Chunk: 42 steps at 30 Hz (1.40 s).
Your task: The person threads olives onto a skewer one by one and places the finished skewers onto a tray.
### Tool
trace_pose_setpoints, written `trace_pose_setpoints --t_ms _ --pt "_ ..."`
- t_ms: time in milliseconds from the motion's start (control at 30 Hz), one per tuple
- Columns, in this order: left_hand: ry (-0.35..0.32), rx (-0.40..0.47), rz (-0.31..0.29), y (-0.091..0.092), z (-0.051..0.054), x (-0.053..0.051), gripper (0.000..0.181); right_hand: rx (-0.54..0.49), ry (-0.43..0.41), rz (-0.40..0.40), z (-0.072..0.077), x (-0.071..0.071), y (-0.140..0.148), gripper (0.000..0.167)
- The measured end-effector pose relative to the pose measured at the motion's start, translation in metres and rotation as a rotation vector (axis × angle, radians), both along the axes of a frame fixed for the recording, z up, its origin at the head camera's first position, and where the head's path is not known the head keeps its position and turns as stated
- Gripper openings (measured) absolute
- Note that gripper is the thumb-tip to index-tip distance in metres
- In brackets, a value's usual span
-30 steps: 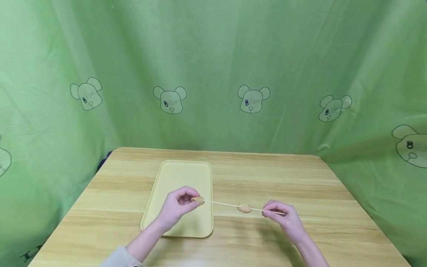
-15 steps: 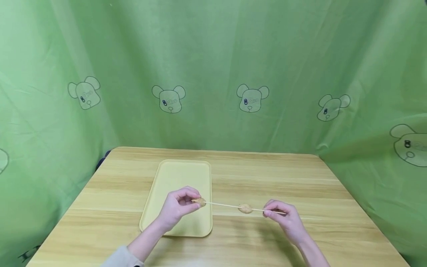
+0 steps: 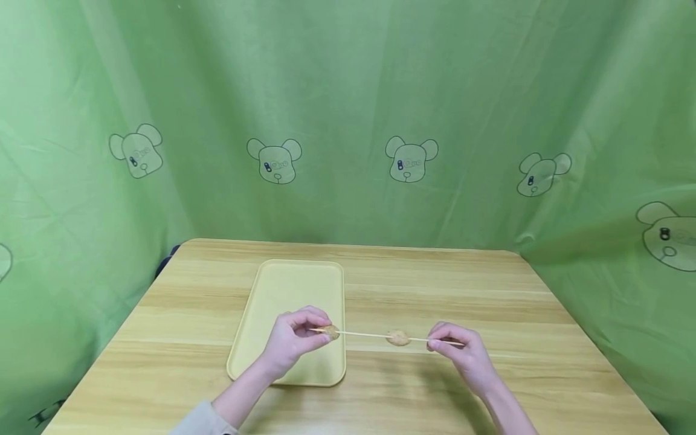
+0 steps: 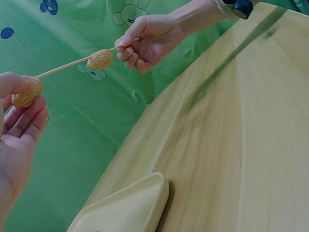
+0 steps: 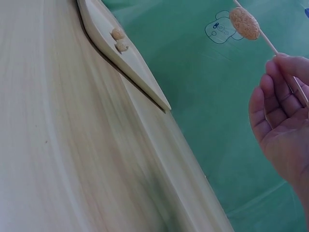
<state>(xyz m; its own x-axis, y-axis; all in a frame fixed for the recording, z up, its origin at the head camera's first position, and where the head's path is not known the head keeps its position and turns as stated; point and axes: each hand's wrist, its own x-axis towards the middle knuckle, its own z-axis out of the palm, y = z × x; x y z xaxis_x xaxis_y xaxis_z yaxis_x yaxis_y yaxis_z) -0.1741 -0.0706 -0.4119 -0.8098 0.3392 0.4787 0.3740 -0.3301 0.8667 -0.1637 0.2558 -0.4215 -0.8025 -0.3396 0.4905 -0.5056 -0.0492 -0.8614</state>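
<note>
In the head view my left hand [image 3: 293,341] pinches a golden-brown, wrinkled oval food ball [image 3: 330,331] between thumb and fingers. A thin wooden skewer [image 3: 364,335] runs through that ball, its pointed tip sticking out on the left. Farther right along the skewer sits a second ball [image 3: 399,338], apart from both hands. My right hand [image 3: 462,353] pinches the skewer near its other end. The left wrist view shows the wrinkled ball [image 4: 27,93] under my left thumb. Skewer and both hands are held above the table.
A pale yellow tray [image 3: 304,284] lies on the wooden table [image 3: 462,284], partly below my left hand. Two more balls [image 5: 121,46] rest on it in the right wrist view; my left hand mostly hides them from the head. A green curtain [image 3: 348,90] surrounds the table.
My left hand has shifted slightly right with its ball, nearer the second ball. More of the skewer's tip now shows beyond the ball. The right hand keeps nearly the same place.
</note>
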Motion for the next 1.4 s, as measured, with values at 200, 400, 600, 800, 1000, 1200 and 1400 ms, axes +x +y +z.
trace_pose_setpoints --t_ms 200,400,600,800,1000,1200,1400 --pt "-0.018 -0.007 0.006 0.001 -0.001 0.001 0.03 -0.024 0.006 0.011 -0.001 0.002 -0.005 0.022" --pt "-0.019 -0.022 0.028 0.003 -0.001 0.001 0.031 -0.069 0.017 0.041 -0.001 0.001 -0.008 0.024" --pt "-0.033 -0.035 0.044 0.004 -0.001 0.002 0.03 -0.083 -0.008 0.062 0.0 0.001 -0.011 0.022" --pt "-0.057 -0.064 0.06 0.004 0.001 0.002 0.028 -0.068 -0.011 0.066 0.0 -0.001 -0.013 0.026" --pt "-0.065 -0.075 0.066 0.004 0.001 0.002 0.028 -0.054 -0.001 0.062 0.0 -0.003 -0.015 0.021" --pt "-0.055 -0.081 0.077 0.005 0.0 0.001 0.028 -0.068 0.003 0.073 0.0 -0.004 -0.018 0.02" --pt "-0.051 -0.089 0.085 0.005 0.001 0.002 0.027 -0.084 0.012 0.082 0.0 -0.005 -0.022 0.026"
